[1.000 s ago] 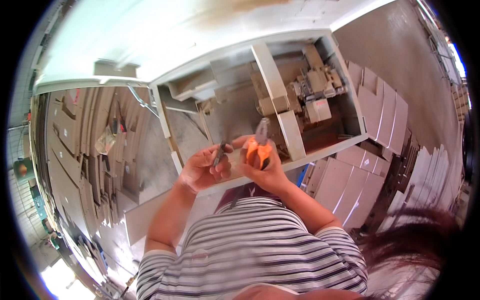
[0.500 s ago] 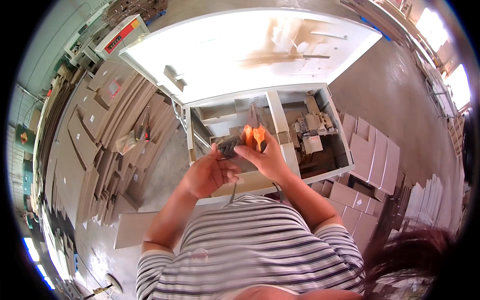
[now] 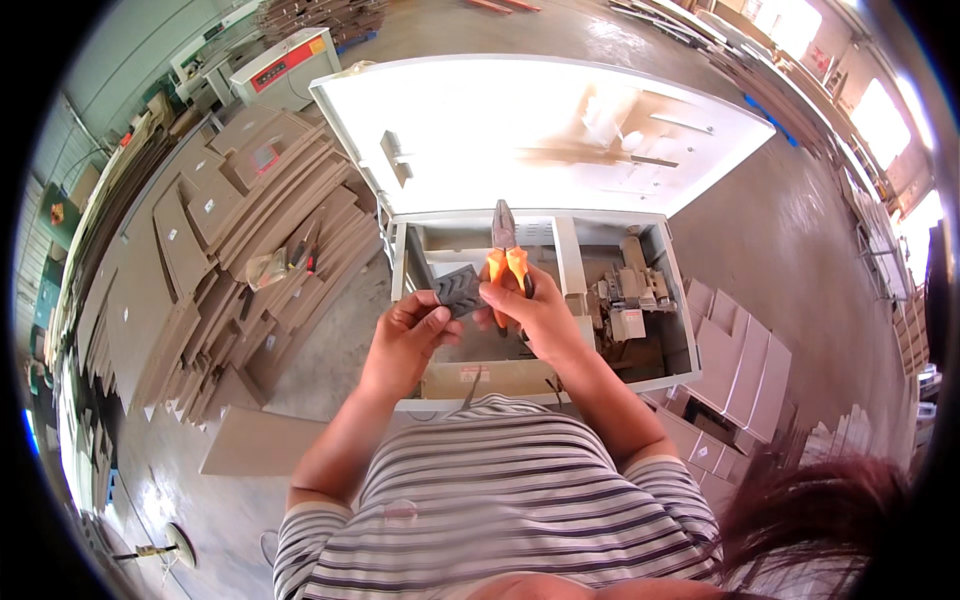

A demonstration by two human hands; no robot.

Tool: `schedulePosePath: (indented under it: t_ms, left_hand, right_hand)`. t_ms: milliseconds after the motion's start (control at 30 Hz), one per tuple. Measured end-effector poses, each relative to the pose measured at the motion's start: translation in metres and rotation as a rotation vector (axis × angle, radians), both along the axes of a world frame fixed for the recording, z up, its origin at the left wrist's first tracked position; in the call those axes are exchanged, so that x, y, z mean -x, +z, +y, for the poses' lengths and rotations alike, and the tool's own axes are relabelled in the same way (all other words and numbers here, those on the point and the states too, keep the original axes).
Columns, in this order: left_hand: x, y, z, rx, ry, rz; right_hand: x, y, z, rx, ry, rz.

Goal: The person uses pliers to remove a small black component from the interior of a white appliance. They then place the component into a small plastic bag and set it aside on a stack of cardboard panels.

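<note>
My left hand [image 3: 398, 342] pinches a dark grey rectangular piece with chevron-like grooves [image 3: 457, 290] between thumb and fingers. In my right hand [image 3: 548, 318] is a pair of combination pliers [image 3: 505, 232] with orange handles, jaws pointing away from me. My right thumb reaches to the right edge of the grooved piece; whether it presses on it I cannot tell. Both things are held above the open white machine cabinet [image 3: 568, 250], whose raised lid [image 3: 460, 125] has brown stains inside. A dusty mechanism [image 3: 632, 285] sits in its right compartment.
Stacks of flat brown-grey panels [image 3: 150, 270] lie to the left, with a plastic bag [image 3: 268, 270] and hand tools [image 3: 310, 245] on them. Strapped panel bundles [image 3: 740, 345] lie right of the cabinet. A white machine with a red panel [image 3: 285, 65] stands at the far left.
My left hand has turned the grooved piece so that its grooved face shows more fully. The pliers stay in my right hand. The view has shifted, and the cabinet appears lower.
</note>
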State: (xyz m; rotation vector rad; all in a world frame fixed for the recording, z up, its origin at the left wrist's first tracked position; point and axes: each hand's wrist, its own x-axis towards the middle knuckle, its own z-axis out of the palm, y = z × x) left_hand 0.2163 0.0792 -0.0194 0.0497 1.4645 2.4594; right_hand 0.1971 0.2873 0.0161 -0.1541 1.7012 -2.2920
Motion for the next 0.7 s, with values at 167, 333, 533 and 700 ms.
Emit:
schedulePosePath:
  t_ms: [167,333,533,700]
  left_hand:
    - [-0.008,0.003,-0.007,-0.056,0.029,0.004]
    - [-0.015,0.005,-0.012,0.011,0.088,0.045]
    - [-0.020,0.002,-0.018,0.018,0.130,0.066]
    - [-0.020,-0.005,-0.024,0.036,0.142,0.088]
  right_hand:
    - [-0.002,0.000,-0.007,0.079,0.040,0.035]
    - [-0.005,0.000,-0.015,0.048,0.046,0.081]
    - [-0.005,-0.004,-0.020,-0.008,0.051,0.121]
    - [-0.007,-0.009,-0.029,0.038,0.021,0.098]
